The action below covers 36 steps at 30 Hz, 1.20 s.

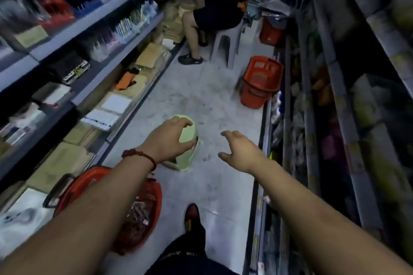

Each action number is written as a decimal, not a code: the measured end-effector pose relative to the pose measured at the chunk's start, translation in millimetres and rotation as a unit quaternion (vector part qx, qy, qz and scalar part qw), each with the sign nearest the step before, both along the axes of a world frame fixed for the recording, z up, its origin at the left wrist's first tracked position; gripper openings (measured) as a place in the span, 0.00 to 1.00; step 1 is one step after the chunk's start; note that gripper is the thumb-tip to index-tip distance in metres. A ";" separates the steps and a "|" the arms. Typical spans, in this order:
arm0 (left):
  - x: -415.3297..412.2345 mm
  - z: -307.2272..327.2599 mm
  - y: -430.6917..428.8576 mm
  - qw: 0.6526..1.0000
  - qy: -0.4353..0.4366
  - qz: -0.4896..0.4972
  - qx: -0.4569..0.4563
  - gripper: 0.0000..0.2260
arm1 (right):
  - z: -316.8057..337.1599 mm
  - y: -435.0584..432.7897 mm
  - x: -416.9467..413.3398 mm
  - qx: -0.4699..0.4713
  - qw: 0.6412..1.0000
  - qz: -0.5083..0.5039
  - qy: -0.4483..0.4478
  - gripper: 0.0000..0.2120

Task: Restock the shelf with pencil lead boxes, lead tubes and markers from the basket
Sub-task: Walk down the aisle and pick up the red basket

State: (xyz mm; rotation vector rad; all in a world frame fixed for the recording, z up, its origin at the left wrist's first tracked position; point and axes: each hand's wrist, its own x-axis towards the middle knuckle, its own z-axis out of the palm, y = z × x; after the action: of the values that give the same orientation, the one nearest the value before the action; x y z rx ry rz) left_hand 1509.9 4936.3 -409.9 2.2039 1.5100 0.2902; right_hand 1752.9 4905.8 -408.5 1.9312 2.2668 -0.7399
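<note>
A red basket holding small stationery packs stands on the aisle floor at the lower left, partly hidden under my left forearm. My left hand, with a red cord on its wrist, grips the seat edge of a pale green plastic stool in the middle of the aisle. To the right of the stool, my right hand hovers over the floor with spread fingers and holds nothing. The grey shelves on the left carry pens, markers and boxed stationery.
A person sits on a white plastic stool at the far end of the aisle. Stacked red baskets stand by the right shelving. Another red basket sits farther back. My shoe is on the floor below.
</note>
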 end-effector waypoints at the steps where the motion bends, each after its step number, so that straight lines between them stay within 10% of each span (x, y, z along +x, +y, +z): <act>1: -2.6 1.9 26.7 1.000 0.006 0.002 -0.008 0.26 | 1.0 30.2 -2.8 -0.004 1.000 0.001 0.004 0.34; 13: -62.7 7.9 324.4 0.986 0.019 0.167 -0.018 0.28 | 0.8 417.8 -81.6 -0.002 0.976 0.216 0.026 0.34; 20: -105.4 -2.4 387.4 0.912 0.019 0.406 -0.058 0.29 | -5.5 578.1 -174.7 -0.022 0.908 0.418 0.023 0.33; 36: -128.6 18.2 203.4 0.675 -0.013 0.736 -0.055 0.30 | 14.5 468.3 -372.8 -0.020 0.669 0.743 0.013 0.32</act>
State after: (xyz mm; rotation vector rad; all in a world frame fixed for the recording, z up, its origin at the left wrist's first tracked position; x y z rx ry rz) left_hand 1381.3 5139.7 -391.7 0.3564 2.7976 0.6315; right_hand 1380.1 5374.1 -394.0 -0.3664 2.6661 -0.4367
